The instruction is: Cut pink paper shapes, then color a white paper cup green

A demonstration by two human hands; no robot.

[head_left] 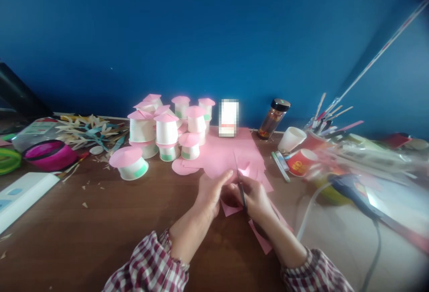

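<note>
My right hand [256,198] is closed around the dark handles of a pair of scissors [235,163], whose thin blades point away from me over pink paper. Close beside it, my left hand [212,193] is closed with the thumb on top, pinching pink paper [247,168]; the held edge blends with the sheets behind. Beneath and beyond both hands spread several pink sheets [228,147]. Pink strips of cut paper [260,237] lie below my right wrist. To the left stand several white paper cups [166,132] with pink paper tops, some stacked.
At left are a power strip [30,193], a magenta bowl [50,154] and a heap of pale and blue strips [97,133]. A dark-lidded bottle [274,120], red paper cup [301,162] and corded glue gun [357,196] occupy the right. A blue wall [208,37] rises behind.
</note>
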